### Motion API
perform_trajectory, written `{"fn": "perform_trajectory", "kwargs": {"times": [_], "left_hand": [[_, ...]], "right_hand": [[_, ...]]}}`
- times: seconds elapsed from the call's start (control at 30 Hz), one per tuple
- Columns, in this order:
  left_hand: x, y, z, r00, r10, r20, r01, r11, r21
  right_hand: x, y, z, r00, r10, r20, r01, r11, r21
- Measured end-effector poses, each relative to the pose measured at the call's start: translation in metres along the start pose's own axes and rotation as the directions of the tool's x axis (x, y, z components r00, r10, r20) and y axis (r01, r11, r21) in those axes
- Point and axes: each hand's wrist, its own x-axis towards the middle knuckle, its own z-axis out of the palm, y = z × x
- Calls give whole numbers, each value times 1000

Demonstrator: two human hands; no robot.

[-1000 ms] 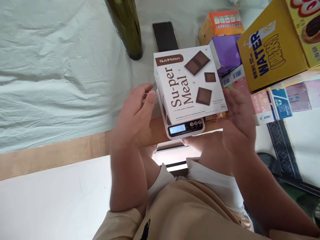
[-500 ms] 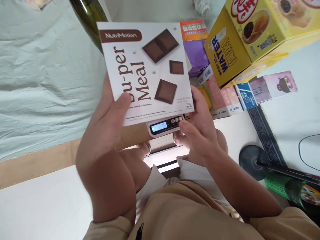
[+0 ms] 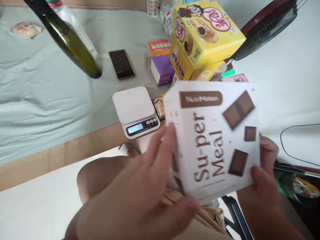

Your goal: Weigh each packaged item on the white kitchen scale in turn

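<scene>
White cardboard, printed with brown squares: the meal box (image 3: 215, 140) is held up off the table, in front of the person's lap, well apart from the kitchen scale (image 3: 136, 111). The right hand (image 3: 265, 180) grips its lower right corner, thumb across the front face. The left hand (image 3: 140, 196) is spread wide against the left edge, steadying it. The scale's platform carries nothing; its display is lit. A green bottle (image 3: 67, 40) and a phone (image 3: 121, 64) lie beyond on the pale cloth (image 3: 37, 93).
</scene>
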Motion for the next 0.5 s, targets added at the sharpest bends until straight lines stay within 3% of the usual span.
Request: {"fn": "perform_trajectory", "kwargs": {"times": [0.03,0.1,0.17,0.2,0.33,0.43,0.5], "left_hand": [[9,3,13,994,44,96,-45,999,4],[31,7,39,969,144,203,-133,989,-67],[56,8,62,954,203,222,-167,971,-170],[69,8,73,954,206,216,-160,964,-213],[125,13,111,980,102,168,-44,947,-319],[177,24,138,998,54,31,-35,896,-442],[213,29,155,988,45,-150,-109,884,-455]], "right_hand": [[3,0,-15,986,86,-139,-88,996,-6],[18,2,-40,907,212,-363,-212,977,41],[44,4,-57,855,216,-472,-197,976,90],[62,6,-63,858,171,-484,-138,985,102],[153,15,-83,945,-71,-320,137,973,188],[228,26,-86,985,13,-173,44,947,320],[270,36,-81,995,43,-91,-8,937,348]]}}
